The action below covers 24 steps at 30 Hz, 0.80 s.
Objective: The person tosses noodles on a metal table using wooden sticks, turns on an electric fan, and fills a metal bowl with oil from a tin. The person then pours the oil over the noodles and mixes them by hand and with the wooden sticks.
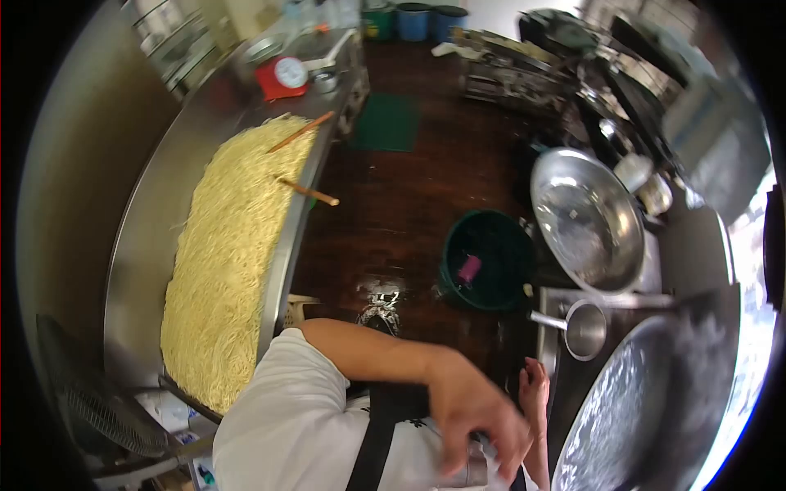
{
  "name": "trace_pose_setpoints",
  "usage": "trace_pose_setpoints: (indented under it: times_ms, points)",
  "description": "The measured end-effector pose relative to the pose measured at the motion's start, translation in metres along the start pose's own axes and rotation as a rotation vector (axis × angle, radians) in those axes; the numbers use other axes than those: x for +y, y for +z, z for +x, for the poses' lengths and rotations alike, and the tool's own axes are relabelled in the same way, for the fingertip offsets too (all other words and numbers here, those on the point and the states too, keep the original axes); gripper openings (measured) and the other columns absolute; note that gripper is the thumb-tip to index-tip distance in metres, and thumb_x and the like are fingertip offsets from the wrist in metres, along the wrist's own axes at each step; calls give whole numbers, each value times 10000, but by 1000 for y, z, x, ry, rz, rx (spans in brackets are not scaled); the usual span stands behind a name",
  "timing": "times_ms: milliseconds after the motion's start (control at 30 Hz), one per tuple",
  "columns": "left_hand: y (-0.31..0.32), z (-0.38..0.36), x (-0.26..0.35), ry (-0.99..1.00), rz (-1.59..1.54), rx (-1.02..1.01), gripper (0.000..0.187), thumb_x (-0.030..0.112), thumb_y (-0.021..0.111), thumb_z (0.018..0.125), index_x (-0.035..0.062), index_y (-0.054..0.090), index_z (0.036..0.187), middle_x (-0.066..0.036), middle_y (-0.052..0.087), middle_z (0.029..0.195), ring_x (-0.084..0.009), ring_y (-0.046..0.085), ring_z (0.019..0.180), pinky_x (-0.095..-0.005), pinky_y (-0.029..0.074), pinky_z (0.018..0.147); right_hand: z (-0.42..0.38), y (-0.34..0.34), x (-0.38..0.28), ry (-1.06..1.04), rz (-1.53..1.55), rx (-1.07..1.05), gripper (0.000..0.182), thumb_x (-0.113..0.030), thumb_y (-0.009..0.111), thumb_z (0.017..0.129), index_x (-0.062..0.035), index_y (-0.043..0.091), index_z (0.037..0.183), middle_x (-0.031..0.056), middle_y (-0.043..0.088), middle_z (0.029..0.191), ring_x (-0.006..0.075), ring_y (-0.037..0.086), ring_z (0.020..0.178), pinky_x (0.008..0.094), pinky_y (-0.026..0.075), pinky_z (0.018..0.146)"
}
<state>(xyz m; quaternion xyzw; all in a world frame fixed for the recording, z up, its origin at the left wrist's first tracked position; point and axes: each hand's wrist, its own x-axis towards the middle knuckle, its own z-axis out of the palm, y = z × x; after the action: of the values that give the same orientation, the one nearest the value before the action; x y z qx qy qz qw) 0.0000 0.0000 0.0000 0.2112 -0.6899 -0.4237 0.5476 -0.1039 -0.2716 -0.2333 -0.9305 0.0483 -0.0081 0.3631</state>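
My left hand [479, 413] reaches across the front of my body, blurred, with its fingers bent downward around something greyish and shiny that I cannot make out. Close by, to its right, my right hand [534, 386] is held low beside the stove edge, fingers loosely apart and nothing visible in them. Beyond that hand lies a small metal saucepan [586, 330] with its handle pointing left. A large wok [618, 413] of bubbling, steaming liquid stands at the lower right.
To the left, a steel table [141, 245] bears a long bed of yellow noodles [225, 270] and two wooden sticks [308, 191]. A red scale [282, 79] stands farther back. On the right are a big steel bowl [585, 217] and a green tub [487, 282] on the wet floor.
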Motion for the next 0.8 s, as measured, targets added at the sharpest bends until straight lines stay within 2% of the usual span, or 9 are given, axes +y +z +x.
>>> trace_pose_setpoints:
  times_ms: [167,267,400,533,633,667,700,767,800]
  points:
    - [-13,-83,105,74,86,136,187,6,648,776,-35,623,957,-168,598,916,-326,555,938,-411,438,869,176,75,-126,-355,-10,-160,274,-1,634,869,-11,628,1143,161,646,1042,294,663,904,366,537,807]
    - [-9,-141,145,33,541,505,181,89,719,855,12,620,984,-105,615,1014,-310,590,972,-385,465,856,240,143,-199,-506,29,-322,307,-17,663,851,-24,630,1156,178,642,1113,336,650,969,386,531,861]
    - [-8,-196,211,261,538,1002,41,92,615,943,91,576,954,-81,565,927,-298,561,901,-434,431,815,309,209,-301,-828,103,-462,335,-28,680,845,-37,630,1176,191,633,1171,379,606,1124,412,503,957]
    - [-16,-252,212,71,746,1103,130,93,686,889,90,602,989,-83,564,957,-300,556,936,-460,441,884,384,274,-396,-1002,107,-482,355,-52,679,849,-37,618,1198,202,587,1258,387,550,1182,438,460,1018]
    - [-37,-337,208,-411,1062,1522,250,153,735,841,32,636,1036,-115,596,1029,-320,577,1012,-416,466,911,456,338,-455,-1107,142,-417,394,-46,681,834,-14,598,1218,224,575,1265,406,531,1195,449,445,1035]
    - [-44,-369,204,-804,864,1811,297,213,698,883,16,632,1095,-136,616,1072,-291,594,1048,-383,480,895,484,364,-472,-1131,128,-401,430,-63,684,830,0,576,1241,236,556,1287,416,510,1214,461,434,1045]
    - [-50,-423,158,-806,701,2170,391,348,649,943,8,627,1134,-135,628,1084,-241,605,1033,-364,485,879,514,393,-488,-1166,116,-386,469,-79,688,825,14,554,1265,248,537,1309,426,489,1234,474,423,1055]
    - [-57,-512,101,-1155,128,2378,483,459,594,974,15,624,1163,-113,634,1112,-228,602,1028,-373,488,869,579,464,-512,-1137,-95,-374,556,-135,690,820,20,504,1320,253,488,1361,434,433,1287,492,400,1074]
    - [-62,-559,62,-1015,10,2519,512,483,598,966,14,619,1170,-121,640,1073,-245,614,1002,-386,491,853,613,498,-534,-1162,-222,-370,590,-157,691,816,15,488,1342,246,476,1373,426,416,1306,509,387,1077]
